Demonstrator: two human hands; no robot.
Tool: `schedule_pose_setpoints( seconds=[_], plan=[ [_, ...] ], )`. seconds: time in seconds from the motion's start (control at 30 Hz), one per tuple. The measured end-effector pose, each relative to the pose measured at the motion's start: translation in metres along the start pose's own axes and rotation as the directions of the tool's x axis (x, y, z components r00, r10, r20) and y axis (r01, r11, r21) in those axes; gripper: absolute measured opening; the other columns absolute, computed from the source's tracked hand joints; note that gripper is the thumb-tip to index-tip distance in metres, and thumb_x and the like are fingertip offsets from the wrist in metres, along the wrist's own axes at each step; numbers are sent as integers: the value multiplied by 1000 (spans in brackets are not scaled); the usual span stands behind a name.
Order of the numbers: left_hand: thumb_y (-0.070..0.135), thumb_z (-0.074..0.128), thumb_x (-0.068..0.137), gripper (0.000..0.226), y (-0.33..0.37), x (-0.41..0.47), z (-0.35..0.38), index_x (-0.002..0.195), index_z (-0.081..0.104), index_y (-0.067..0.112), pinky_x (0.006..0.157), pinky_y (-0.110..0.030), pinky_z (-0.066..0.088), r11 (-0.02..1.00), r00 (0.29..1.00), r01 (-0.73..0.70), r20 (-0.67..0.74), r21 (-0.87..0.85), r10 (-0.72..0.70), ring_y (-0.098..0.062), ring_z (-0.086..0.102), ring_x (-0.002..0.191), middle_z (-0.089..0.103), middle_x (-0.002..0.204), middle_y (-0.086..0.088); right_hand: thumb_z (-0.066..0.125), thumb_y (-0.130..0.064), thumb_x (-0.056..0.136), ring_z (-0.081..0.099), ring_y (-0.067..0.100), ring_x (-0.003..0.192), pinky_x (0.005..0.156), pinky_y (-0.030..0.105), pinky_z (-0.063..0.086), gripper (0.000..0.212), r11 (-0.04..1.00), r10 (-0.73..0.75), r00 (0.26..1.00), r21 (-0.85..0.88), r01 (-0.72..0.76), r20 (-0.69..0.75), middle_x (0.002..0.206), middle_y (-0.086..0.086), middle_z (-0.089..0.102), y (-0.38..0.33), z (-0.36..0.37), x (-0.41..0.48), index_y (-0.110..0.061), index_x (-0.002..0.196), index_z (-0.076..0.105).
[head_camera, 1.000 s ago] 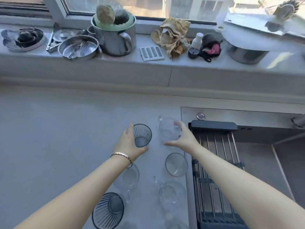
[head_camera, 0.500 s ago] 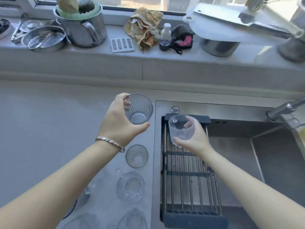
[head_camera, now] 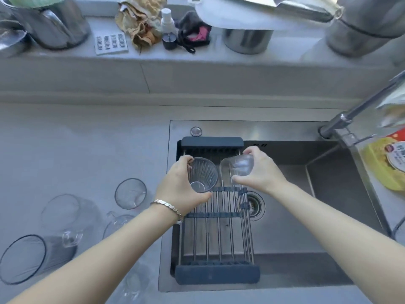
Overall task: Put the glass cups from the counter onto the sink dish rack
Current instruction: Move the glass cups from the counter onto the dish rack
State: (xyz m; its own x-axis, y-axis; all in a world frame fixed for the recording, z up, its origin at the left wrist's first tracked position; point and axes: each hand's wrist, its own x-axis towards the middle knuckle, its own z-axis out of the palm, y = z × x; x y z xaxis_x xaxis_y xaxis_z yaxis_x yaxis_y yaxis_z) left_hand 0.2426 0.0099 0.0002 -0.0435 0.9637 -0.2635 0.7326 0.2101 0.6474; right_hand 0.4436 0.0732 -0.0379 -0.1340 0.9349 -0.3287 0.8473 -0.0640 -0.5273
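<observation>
Two cups held over dish rack (head_camera: 215,235) | yellow packet (head_camera: 388,163) label illegible

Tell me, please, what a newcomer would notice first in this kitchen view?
Two bare hands over the dark-framed wire dish rack across the steel sink: the left hand grips a ribbed clear glass cup, the right hand a smooth clear glass cup. More glassware stands on the grey counter at left.

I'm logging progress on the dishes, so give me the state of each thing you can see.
Ribbed cup: held in left hand, upright, over rack.
Clear cup: held in right hand, tipped sideways.
Dish rack: across the sink, bare.
Counter glasses: waiting.
Faucet: off.
</observation>
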Motion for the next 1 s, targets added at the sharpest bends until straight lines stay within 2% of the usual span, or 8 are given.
schedule_pose_setpoints(
  seconds=[0.17,0.3,0.4,0.6,0.67,0.77,0.87,1.0],
  plan=[
    [29,81,63,79,-8,7,-2,130,39,21,89,-30,48,999,998,47,-31,15,-47,-16,54,111,54,119,4,72,-29,73,39,30,119,96,38,42,67,963,-148,984,-213,166,94,125,11,44,-13,35,41,-20,131,41],
    [28,82,63,80,-16,15,-5,130,39,20,88,-23,44,998,996,69,-50,-8,-69,-10,51,106,53,116,6,63,-13,79,39,34,114,95,39,39,52,767,-252,939,-544,341,232,127,14,42,-10,57,64,-15,129,45],
    [28,83,62,82,-22,18,-4,131,39,19,88,-22,43,995,994,93,-51,-21,-94,-5,45,98,52,115,8,59,-5,80,41,34,114,93,40,38,45,720,-316,910,-557,413,267,127,14,45,2,58,69,-11,123,49],
    [29,83,62,80,-25,20,6,129,41,21,86,-19,41,991,992,125,-24,-57,-126,-5,48,99,54,113,9,74,-17,74,20,32,142,116,42,17,82,811,-342,915,-425,403,214,153,15,25,16,52,60,-13,143,29],
    [30,83,62,79,-23,21,8,128,41,21,86,-18,41,990,993,115,-5,-84,-116,-6,51,101,50,108,12,78,-27,70,14,20,143,118,35,11,95,905,-349,925,-201,374,151,154,2,20,7,47,43,-19,145,22],
    [32,85,59,83,-14,22,13,128,40,22,82,-14,43,985,996,87,29,-149,-83,-8,53,103,52,107,10,82,-30,65,28,-2,132,111,20,23,97,922,-320,925,292,254,204,138,-20,30,-14,40,11,-27,142,24],
    [30,86,58,82,-4,24,18,126,40,24,78,-1,43,967,997,49,62,-249,-34,-5,55,102,54,105,12,82,-32,62,48,-9,117,98,13,40,74,866,-292,936,470,170,198,123,-27,49,-15,43,-7,-43,121,39],
    [33,83,65,100,-10,35,23,143,22,17,108,-34,43,989,955,22,297,-148,23,-16,49,128,51,136,1,86,-23,58,59,-1,101,82,7,45,64,876,-177,978,469,108,106,105,-21,61,-5,33,-14,-45,104,48]
  ],
)
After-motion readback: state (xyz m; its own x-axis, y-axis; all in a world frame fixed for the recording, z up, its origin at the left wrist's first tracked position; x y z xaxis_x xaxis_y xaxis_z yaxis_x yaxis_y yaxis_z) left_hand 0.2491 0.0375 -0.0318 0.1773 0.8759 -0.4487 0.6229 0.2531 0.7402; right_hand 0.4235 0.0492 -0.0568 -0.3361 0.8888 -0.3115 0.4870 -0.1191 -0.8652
